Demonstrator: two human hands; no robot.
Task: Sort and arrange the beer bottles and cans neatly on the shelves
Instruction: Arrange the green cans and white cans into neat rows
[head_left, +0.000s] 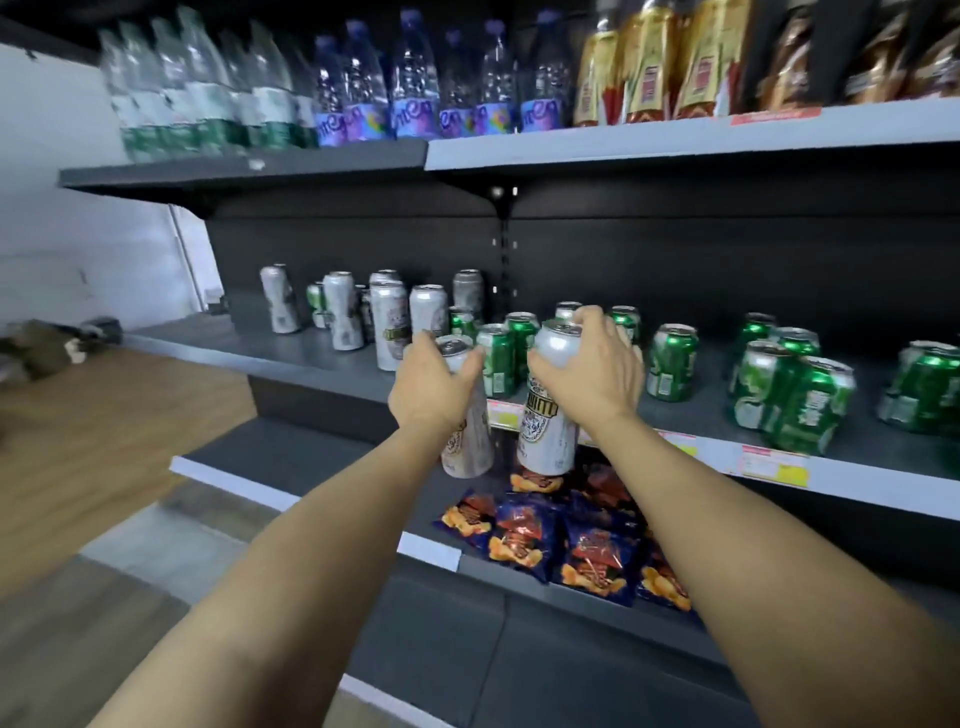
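Observation:
My left hand (434, 387) grips a tall white beer can (467, 447) by its top, held in the air in front of the middle shelf (322, 353). A second tall white can (548, 431) hangs beside it, with my right hand (597, 369) closed around its upper part. Both cans are upright or slightly tilted, below the shelf's front edge. On the shelf's left half stand several more tall white cans (389, 325). Short green cans (498, 358) fill the middle and right, with more green cans (795, 395) leaning together further right.
The upper shelf (571, 143) carries water bottles (363, 83) and gold-labelled bottles (649, 62). Blue snack bags (561, 540) lie on the lower shelf (291, 457) under the cans. Yellow price tags (774, 465) line the middle shelf's edge. Wooden floor (93, 431) lies to the left.

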